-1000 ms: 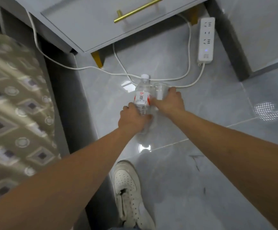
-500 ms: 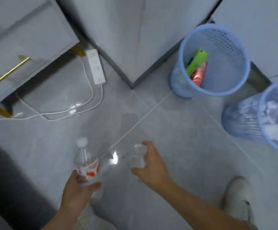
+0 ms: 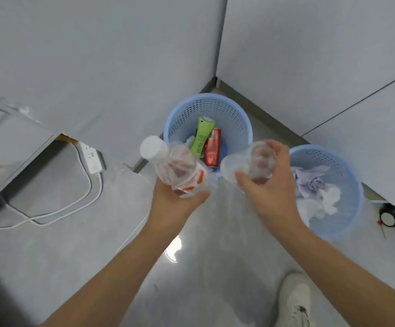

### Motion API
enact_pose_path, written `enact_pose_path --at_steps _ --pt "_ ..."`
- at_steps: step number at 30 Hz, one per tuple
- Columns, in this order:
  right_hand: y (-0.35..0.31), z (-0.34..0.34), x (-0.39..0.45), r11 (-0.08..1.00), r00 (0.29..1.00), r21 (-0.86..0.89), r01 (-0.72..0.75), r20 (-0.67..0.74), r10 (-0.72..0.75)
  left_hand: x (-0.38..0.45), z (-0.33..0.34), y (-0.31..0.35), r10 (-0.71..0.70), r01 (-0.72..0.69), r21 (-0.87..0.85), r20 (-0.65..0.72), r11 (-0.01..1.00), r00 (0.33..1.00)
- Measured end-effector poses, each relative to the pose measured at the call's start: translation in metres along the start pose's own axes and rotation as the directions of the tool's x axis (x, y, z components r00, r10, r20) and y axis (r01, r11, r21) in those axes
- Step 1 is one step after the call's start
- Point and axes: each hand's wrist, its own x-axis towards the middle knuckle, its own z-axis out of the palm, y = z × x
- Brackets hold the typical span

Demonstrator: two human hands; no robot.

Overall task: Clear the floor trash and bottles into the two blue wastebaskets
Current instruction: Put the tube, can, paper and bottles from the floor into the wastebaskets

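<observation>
My left hand (image 3: 180, 204) grips a clear plastic water bottle with a white cap and red label (image 3: 175, 171), its cap tilted up and left. My right hand (image 3: 268, 185) curls round a clear plastic cup (image 3: 248, 165). Just beyond both hands stands a round blue mesh wastebasket (image 3: 235, 119); another blue mesh wastebasket (image 3: 347, 175) sits right of my right hand.
</observation>
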Motion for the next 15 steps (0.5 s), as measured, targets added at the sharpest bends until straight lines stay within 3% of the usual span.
enact_pose_path --at_steps 2,7,15 --pt "0.001 0.004 0.04 0.998 0.998 -0.02 0.058 0.003 -0.058 0.041 0.021 0.01 0.081 -0.08 0.02 -0.022 0.997 0.997" --pt "0.021 0.027 0.107 0.992 0.996 -0.116 0.057 0.072 -0.049 0.102 0.05 -0.001 0.121 -0.113 0.083 -0.09 0.99 0.989" --pt "0.051 0.04 0.101 0.963 0.969 -0.26 0.074 0.248 -0.008 0.105 0.033 -0.022 0.104 -0.083 0.273 -0.061 0.958 0.993"
